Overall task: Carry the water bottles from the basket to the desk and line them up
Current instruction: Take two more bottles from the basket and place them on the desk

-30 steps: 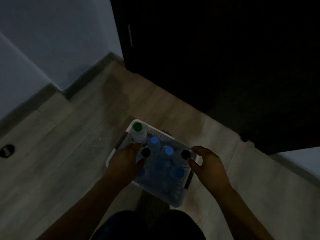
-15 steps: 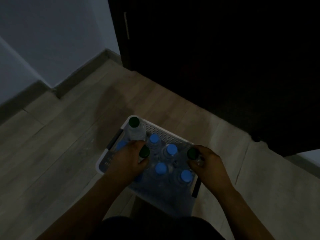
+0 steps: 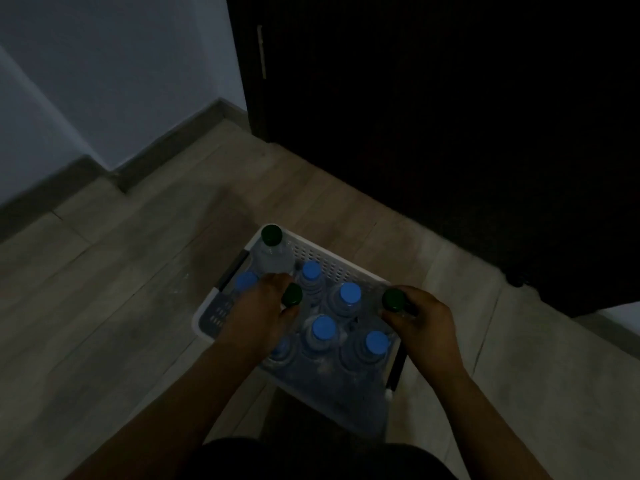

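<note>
Pale wood-look floor (image 3: 104, 306), grey wall (image 3: 121, 81), dark skirting (image 3: 166, 157), dark door (image 3: 450, 116)

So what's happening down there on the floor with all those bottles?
A person is bent over a white basket of water bottles on the floor in a dim room. Each hand grips the neck of a dark-capped bottle: the left hand on one near the middle, the right hand on one at the basket's right edge. Several blue-capped bottles stand in the basket. No desk is in view.
</note>
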The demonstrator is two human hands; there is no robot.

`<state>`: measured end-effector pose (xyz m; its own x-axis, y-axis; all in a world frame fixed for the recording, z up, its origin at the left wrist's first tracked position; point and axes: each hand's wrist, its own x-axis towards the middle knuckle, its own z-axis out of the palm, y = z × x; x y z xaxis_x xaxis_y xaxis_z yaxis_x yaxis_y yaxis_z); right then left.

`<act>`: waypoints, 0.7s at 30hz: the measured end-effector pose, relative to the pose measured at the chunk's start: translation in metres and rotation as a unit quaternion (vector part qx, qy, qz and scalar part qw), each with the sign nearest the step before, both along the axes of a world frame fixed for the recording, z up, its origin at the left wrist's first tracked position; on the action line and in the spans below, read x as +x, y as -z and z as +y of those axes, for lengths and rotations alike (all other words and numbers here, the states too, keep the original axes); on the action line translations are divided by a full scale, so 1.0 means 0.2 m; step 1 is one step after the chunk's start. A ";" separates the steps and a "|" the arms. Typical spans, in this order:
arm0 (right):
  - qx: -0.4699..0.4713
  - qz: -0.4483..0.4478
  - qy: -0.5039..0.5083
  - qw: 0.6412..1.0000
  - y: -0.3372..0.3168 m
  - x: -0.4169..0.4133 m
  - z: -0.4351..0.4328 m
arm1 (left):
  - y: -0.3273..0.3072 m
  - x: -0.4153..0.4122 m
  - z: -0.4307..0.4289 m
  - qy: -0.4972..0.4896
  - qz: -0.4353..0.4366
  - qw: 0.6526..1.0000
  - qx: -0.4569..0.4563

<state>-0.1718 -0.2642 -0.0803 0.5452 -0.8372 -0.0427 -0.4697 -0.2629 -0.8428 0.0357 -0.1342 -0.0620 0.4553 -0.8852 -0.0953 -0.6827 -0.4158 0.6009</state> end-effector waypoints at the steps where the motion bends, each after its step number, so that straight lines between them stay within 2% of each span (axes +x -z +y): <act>1: -0.002 -0.003 0.002 1.000 -0.01 0.00 0.00 | 0.00 0.00 0.00 -0.004 0.002 1.000 -0.004; 6: -0.042 -0.006 -0.001 0.999 -0.10 -0.01 -0.02 | -0.05 -0.01 0.00 -0.008 -0.001 1.000 -0.027; 11: -0.051 -0.014 0.010 0.999 -0.26 0.00 -0.03 | -0.25 0.01 -0.02 -0.020 -0.005 0.998 -0.057; 21: -0.026 -0.006 0.027 0.999 -0.99 -0.01 0.02 | -1.04 0.03 0.03 -0.015 0.061 0.996 -0.060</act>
